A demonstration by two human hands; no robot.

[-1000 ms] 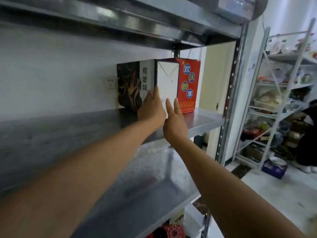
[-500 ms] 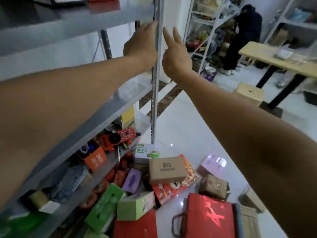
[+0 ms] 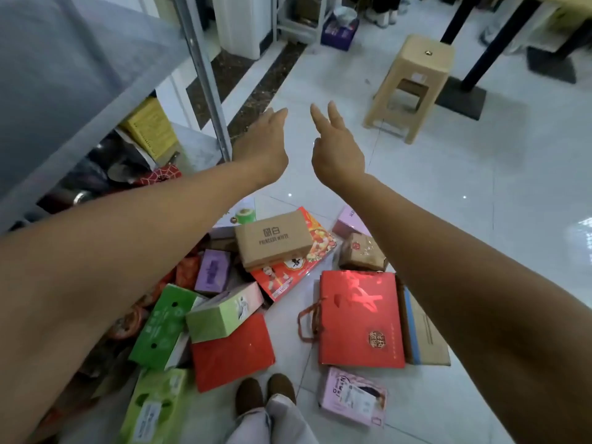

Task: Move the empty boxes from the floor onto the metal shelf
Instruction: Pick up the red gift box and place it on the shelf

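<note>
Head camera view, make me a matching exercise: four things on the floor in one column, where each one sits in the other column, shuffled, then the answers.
Things
1. brown cardboard box
2. red gift bag
3. pink box with a picture
4. beige stool

Places
A. upright on bare tiles, away from the pile
B. just right of the shoes in the picture
C. lying on a red printed flat box
D. lying flat beside cardboard with a blue stripe

Pairs: 1-C, 2-D, 3-B, 4-A
</note>
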